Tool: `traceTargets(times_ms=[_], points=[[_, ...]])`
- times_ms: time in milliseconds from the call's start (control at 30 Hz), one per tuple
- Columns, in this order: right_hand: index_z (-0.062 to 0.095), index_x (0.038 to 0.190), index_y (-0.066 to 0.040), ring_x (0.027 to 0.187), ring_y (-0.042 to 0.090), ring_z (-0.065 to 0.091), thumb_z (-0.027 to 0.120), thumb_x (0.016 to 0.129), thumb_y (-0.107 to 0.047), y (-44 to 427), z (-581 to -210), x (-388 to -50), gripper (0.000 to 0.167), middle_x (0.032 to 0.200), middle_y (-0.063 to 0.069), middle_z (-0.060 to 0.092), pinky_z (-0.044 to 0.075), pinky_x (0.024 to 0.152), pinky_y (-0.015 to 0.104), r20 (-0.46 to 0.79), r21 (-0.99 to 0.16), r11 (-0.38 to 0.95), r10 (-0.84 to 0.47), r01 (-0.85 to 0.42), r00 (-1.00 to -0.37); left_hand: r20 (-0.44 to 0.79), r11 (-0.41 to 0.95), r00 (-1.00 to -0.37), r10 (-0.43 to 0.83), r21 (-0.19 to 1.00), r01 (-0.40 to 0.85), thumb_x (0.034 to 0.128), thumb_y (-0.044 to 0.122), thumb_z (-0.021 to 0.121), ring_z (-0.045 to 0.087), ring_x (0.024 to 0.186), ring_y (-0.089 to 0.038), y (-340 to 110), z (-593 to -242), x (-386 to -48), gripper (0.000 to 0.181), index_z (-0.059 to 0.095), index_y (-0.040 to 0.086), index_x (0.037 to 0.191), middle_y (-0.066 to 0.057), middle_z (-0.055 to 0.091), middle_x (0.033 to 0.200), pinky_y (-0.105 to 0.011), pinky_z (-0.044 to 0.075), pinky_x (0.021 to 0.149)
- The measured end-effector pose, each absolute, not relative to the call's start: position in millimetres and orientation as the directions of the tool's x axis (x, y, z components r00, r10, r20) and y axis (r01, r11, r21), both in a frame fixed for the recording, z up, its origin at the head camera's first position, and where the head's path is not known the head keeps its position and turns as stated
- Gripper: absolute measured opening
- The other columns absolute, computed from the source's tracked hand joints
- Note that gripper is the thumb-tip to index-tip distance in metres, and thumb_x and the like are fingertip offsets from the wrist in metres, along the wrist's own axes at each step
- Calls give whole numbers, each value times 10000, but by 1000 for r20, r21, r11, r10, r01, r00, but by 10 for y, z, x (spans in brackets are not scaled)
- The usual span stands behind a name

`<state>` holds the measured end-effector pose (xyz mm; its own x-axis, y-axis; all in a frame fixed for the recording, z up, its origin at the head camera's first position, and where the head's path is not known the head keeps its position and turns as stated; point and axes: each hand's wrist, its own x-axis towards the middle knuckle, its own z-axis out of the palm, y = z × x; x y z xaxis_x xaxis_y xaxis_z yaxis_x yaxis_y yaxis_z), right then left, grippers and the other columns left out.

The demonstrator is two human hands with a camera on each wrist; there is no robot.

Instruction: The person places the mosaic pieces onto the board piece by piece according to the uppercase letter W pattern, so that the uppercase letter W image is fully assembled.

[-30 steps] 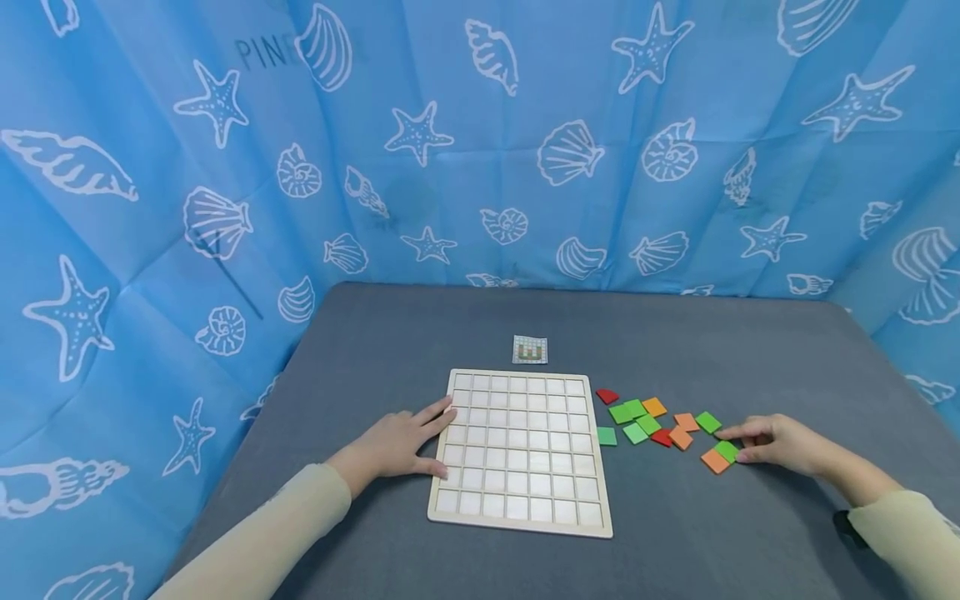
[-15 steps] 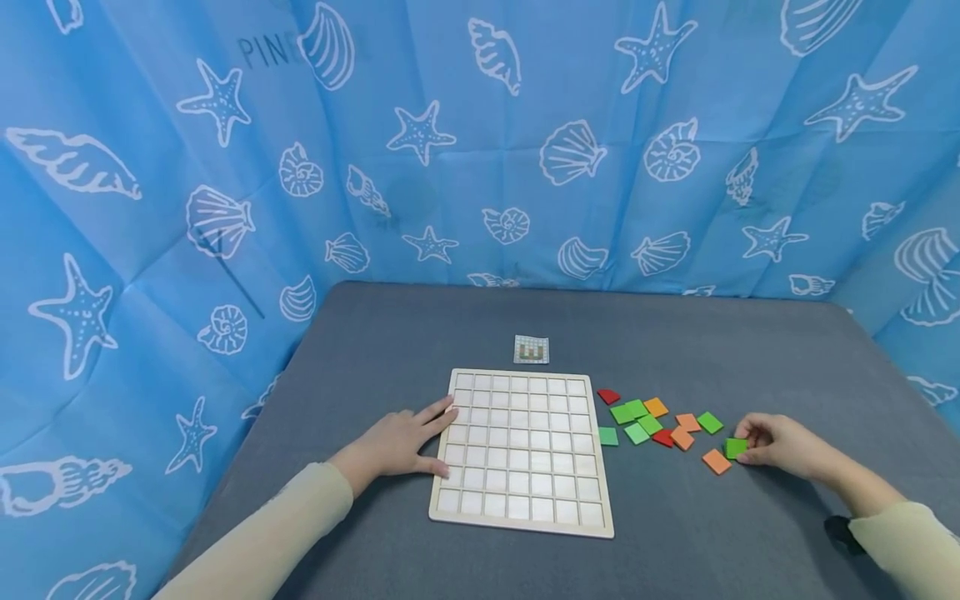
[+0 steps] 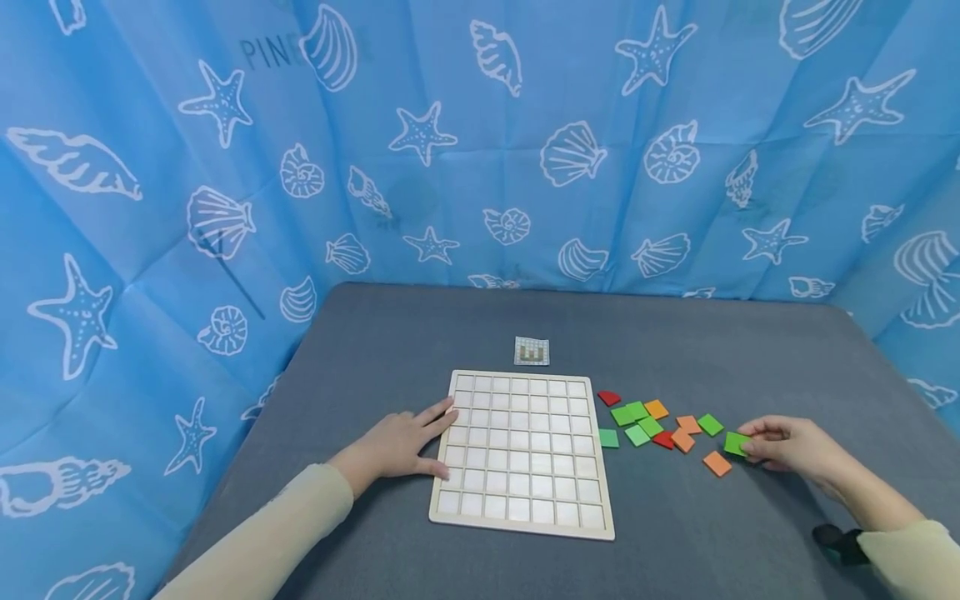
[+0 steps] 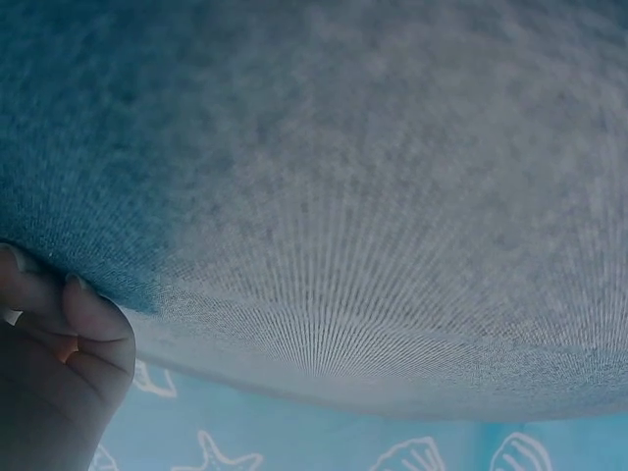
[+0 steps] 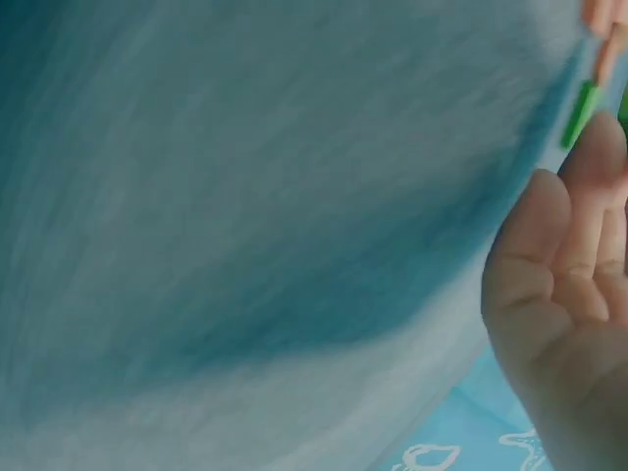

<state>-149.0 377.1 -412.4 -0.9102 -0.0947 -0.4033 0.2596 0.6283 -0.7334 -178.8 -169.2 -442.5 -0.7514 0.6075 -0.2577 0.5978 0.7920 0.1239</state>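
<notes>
Some lettering (image 3: 265, 54), beginning "PIN", we read on the curtain (image 3: 465, 100); our right hand (image 3: 793, 450) pinches a green tile (image 3: 735, 443) right of the grid board (image 3: 525, 450), whose edge our spread left hand (image 3: 397, 446) touches.

Faint grey letters "PIN" (image 3: 264, 54), on blue curtain (image 3: 465, 187), following letters unclear
</notes>
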Motion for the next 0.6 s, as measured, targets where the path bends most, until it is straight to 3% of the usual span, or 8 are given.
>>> traceTargets(times_ms=[100,200,300,400,600], points=[[639,1169,56,814,118,641,586,980,-94,3750,-4081,-1491,247,924,-28,671,531,739,360,-417,-802,506,-91,319,-905,-259,795,-754,603,120,595,855,672,539,552,1096,-352,-1686,-4426,-1788,900,255,192,1561,-4,167,1618,-483,423,921],[707,1090,-108,833,99,657,580,985,-82,3709,-4050,-1474,167,934,-58,664,536,794,348,-410,-861,375,-112,343,-905,-259,795,-755,603,113,596,852,680,534,550,1111,-349,-1681,-4436,-1797,900,248,207,1563,7,160,1620,-482,423,927],[706,990,-257,846,91,666,577,989,-83,3645,-4032,-1462,217,930,-81,662,534,817,328,-397,-895,273,-124,354,-909,-255,793,-754,606,114,599,851,683,532,544,1131,-354,-1682,-4446,-1808,903,245,210,1564,7,155,1621,-491,416,938],[697,939,-308,844,89,669,588,985,-92,3563,-4013,-1467,246,917,-92,665,539,800,309,-386,-906,230,-103,355,-917,-251,793,-755,606,114,598,849,683,534,538,1148,-359,-1690,-4463,-1814,906,245,207,1564,4,155,1621,-499,410,947],[705,942,-285,830,95,670,603,975,-86,3404,-3986,-1491,226,906,-84,665,543,778,295,-349,-920,223,-81,324,-934,-243,790,-755,610,116,601,851,672,540,533,1161,-366,-1696,-4477,-1803,903,250,197,1562,-10,161,1620,-499,413,938]])
